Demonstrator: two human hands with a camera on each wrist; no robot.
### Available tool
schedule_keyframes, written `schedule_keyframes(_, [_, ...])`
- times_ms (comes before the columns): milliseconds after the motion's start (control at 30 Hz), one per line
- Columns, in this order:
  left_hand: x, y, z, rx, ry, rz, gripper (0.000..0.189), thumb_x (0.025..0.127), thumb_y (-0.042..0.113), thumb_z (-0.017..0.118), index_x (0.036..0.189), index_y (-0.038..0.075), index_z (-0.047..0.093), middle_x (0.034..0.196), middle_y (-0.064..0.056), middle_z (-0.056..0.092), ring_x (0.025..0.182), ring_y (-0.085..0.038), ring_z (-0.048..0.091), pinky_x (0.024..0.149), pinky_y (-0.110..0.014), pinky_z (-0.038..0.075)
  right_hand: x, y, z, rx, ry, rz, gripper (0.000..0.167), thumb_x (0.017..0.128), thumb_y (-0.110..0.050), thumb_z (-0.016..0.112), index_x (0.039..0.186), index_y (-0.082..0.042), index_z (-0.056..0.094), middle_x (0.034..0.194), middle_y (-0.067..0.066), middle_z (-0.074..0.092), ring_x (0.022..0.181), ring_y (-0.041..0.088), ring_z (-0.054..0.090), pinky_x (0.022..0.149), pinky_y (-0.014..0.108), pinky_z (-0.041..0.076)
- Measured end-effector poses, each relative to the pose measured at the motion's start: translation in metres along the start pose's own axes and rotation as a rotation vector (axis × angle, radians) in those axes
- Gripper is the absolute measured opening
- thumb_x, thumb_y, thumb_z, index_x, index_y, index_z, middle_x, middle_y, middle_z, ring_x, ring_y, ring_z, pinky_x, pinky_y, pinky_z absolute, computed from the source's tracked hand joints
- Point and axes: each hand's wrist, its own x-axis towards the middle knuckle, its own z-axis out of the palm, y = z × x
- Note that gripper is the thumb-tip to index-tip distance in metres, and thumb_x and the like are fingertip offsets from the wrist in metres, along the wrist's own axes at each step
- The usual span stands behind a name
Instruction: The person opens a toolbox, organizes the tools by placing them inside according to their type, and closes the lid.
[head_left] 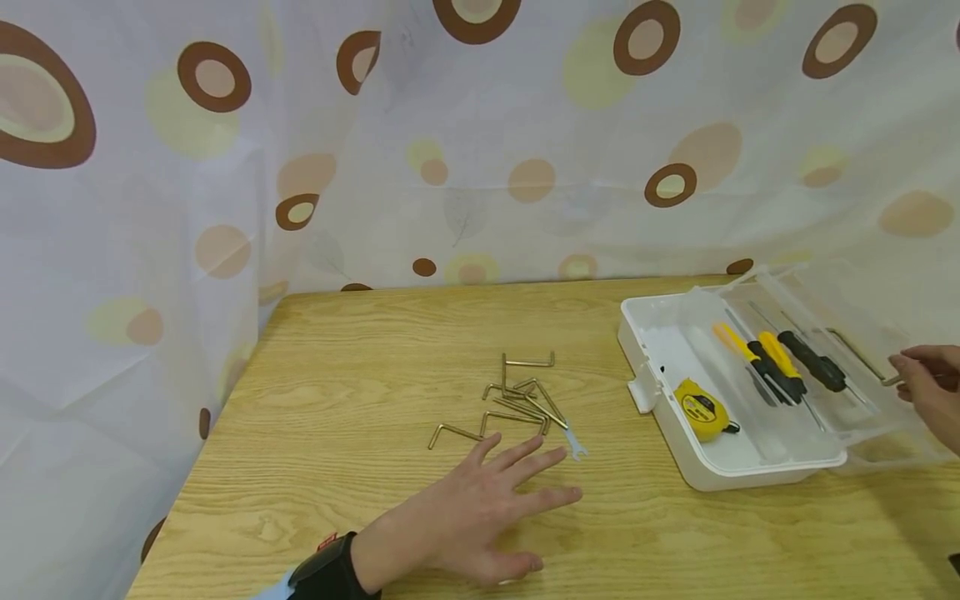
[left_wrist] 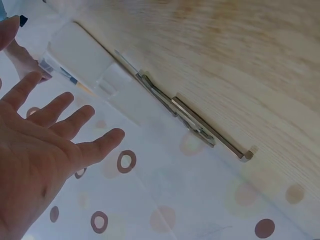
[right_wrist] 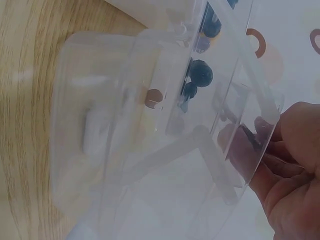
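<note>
My right hand (head_left: 933, 392) pinches a brass-coloured L-shaped hex key (head_left: 857, 353) at the right side of a clear plastic tray (head_left: 862, 425). In the right wrist view the fingers of the right hand (right_wrist: 290, 170) are partly seen through the clear plastic. Fingers spread, my left hand (head_left: 487, 508) is over the wooden table, just in front of a loose pile of several similar hex keys (head_left: 517, 404). A small open-ended wrench (head_left: 576, 446) pokes out from that pile. The left wrist view shows the left palm (left_wrist: 35, 155) holding nothing, with the hex keys (left_wrist: 210, 127) beyond it.
A white toolbox (head_left: 750, 477) stands open at the right of the table (head_left: 337, 367). Inside is a yellow tape measure (head_left: 699, 408). The clear tray holds yellow-and-black tools (head_left: 780, 354) and a black-handled screwdriver (head_left: 813, 362). A patterned cloth (head_left: 480, 225) hangs behind the table.
</note>
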Motion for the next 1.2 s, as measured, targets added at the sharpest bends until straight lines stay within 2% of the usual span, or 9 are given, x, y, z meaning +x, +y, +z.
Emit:
schedule_keyframes(67, [-0.001, -0.001, 0.001, -0.004, -0.004, -0.004, 0.072, 0.093, 0.058, 0.064, 0.156, 0.032, 0.041, 0.169, -0.005, 0.031, 0.157, -0.029, 0.029, 0.109, -0.062, 0.043, -0.004, -0.022, -0.004, -0.012, 0.002, 0.021, 0.019, 0.104, -0.01, 0.054, 0.104, 0.0, 0.071, 0.073, -0.029, 0.053, 0.054, -0.03, 0.034, 0.049, -0.002, 0.033])
schedule_keyframes(200, [-0.003, -0.005, 0.003, -0.01, -0.019, -0.03, 0.072, 0.093, 0.057, 0.064, 0.156, 0.032, 0.041, 0.17, -0.004, 0.028, 0.156, -0.029, 0.032, 0.109, -0.063, 0.043, -0.009, -0.049, -0.012, -0.068, -0.011, 0.035, 0.028, 0.1, -0.004, 0.056, 0.107, 0.021, 0.065, 0.068, -0.056, 0.028, 0.049, -0.029, 0.031, 0.042, 0.004, 0.029])
schedule_keyframes(333, [-0.005, -0.012, 0.005, -0.01, -0.036, -0.079, 0.072, 0.094, 0.056, 0.064, 0.157, 0.033, 0.04, 0.17, -0.004, 0.028, 0.154, -0.03, 0.036, 0.111, -0.062, 0.043, -0.012, -0.058, -0.012, -0.086, -0.03, -0.024, 0.027, 0.097, 0.0, 0.055, 0.104, 0.025, 0.062, 0.07, -0.058, 0.027, 0.05, -0.028, 0.029, 0.04, 0.007, 0.028])
schedule_keyframes(433, [-0.008, -0.018, 0.005, -0.023, -0.036, -0.119, 0.071, 0.094, 0.055, 0.063, 0.157, 0.034, 0.039, 0.168, -0.004, 0.032, 0.153, -0.03, 0.037, 0.112, -0.062, 0.041, -0.015, -0.068, -0.01, -0.081, -0.05, -0.148, 0.022, 0.094, 0.004, 0.056, 0.098, 0.025, 0.064, 0.058, -0.024, 0.06, 0.056, -0.03, 0.03, 0.042, 0.006, 0.03])
schedule_keyframes(567, [-0.013, -0.028, 0.002, -0.09, -0.023, -0.175, 0.071, 0.094, 0.052, 0.065, 0.157, 0.034, 0.039, 0.168, -0.004, 0.033, 0.154, -0.03, 0.035, 0.112, -0.067, 0.038, -0.023, -0.091, -0.003, -0.218, -0.05, -0.406, 0.032, 0.097, -0.009, 0.055, 0.093, 0.02, 0.068, 0.089, 0.044, 0.065, 0.051, 0.01, 0.059, 0.043, 0.028, 0.045])
schedule_keyframes(667, [-0.017, -0.038, -0.001, -0.124, 0.0, -0.212, 0.071, 0.093, 0.05, 0.068, 0.157, 0.032, 0.041, 0.168, -0.004, 0.032, 0.155, -0.031, 0.033, 0.113, -0.069, 0.036, -0.033, -0.117, 0.009, -0.311, -0.038, -0.541, 0.031, 0.092, -0.015, 0.062, 0.09, 0.014, 0.071, 0.09, 0.038, 0.068, 0.063, 0.048, 0.061, 0.048, 0.05, 0.047])
schedule_keyframes(700, [-0.018, -0.042, -0.002, -0.129, 0.009, -0.222, 0.071, 0.093, 0.05, 0.068, 0.157, 0.031, 0.042, 0.168, -0.003, 0.032, 0.155, -0.031, 0.033, 0.112, -0.069, 0.036, -0.037, -0.125, 0.015, -0.302, -0.02, -0.59, 0.032, 0.091, -0.018, 0.063, 0.09, 0.012, 0.073, 0.089, 0.035, 0.07, 0.062, 0.045, 0.062, 0.048, 0.049, 0.046])
schedule_keyframes(867, [-0.027, -0.06, -0.008, -0.13, 0.049, -0.287, 0.072, 0.092, 0.046, 0.071, 0.156, 0.029, 0.042, 0.168, -0.004, 0.032, 0.154, -0.035, 0.035, 0.11, -0.071, 0.036, -0.058, -0.171, 0.046, -0.203, -0.166, -0.733, 0.017, 0.082, -0.013, 0.073, 0.094, -0.001, 0.077, 0.089, 0.016, 0.077, 0.066, 0.032, 0.069, 0.049, 0.041, 0.048])
schedule_keyframes(1200, [-0.044, -0.081, -0.009, -0.126, 0.074, -0.404, 0.074, 0.09, 0.044, 0.074, 0.156, 0.029, 0.044, 0.165, -0.01, 0.037, 0.151, -0.039, 0.039, 0.11, -0.074, 0.035, -0.116, -0.24, 0.11, -0.258, -0.749, -0.828, 0.039, 0.093, -0.023, 0.074, 0.127, -0.005, 0.068, 0.129, 0.019, 0.068, 0.109, 0.038, 0.07, 0.078, 0.048, 0.061])
